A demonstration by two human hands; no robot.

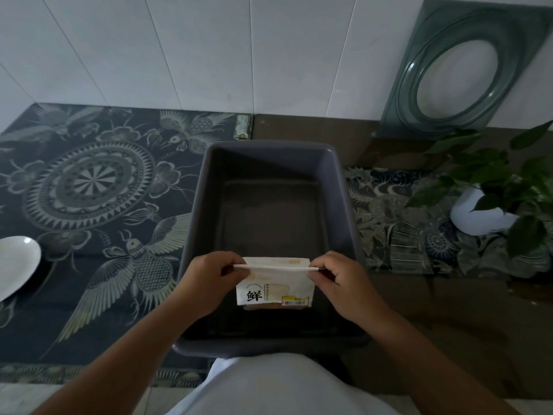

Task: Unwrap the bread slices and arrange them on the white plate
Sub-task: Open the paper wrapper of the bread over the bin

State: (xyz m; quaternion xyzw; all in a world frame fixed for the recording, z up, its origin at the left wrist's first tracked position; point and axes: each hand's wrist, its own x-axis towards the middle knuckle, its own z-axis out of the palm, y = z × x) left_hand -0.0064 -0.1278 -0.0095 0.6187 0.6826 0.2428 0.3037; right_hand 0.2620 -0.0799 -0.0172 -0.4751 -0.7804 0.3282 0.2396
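The bread packet was held above the near end of the grey bin; the left hand and right hand each pinched an end of its sealed top strip, fingers closed tight; unwrapping looked barely begun; next the seal would need pulling apart; the white plate sat empty, well left of the bin.

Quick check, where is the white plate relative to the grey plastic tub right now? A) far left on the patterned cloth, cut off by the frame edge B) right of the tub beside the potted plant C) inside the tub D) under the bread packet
A: the white plate lies at the far left edge on the dark patterned cloth, well clear of the grey plastic tub.
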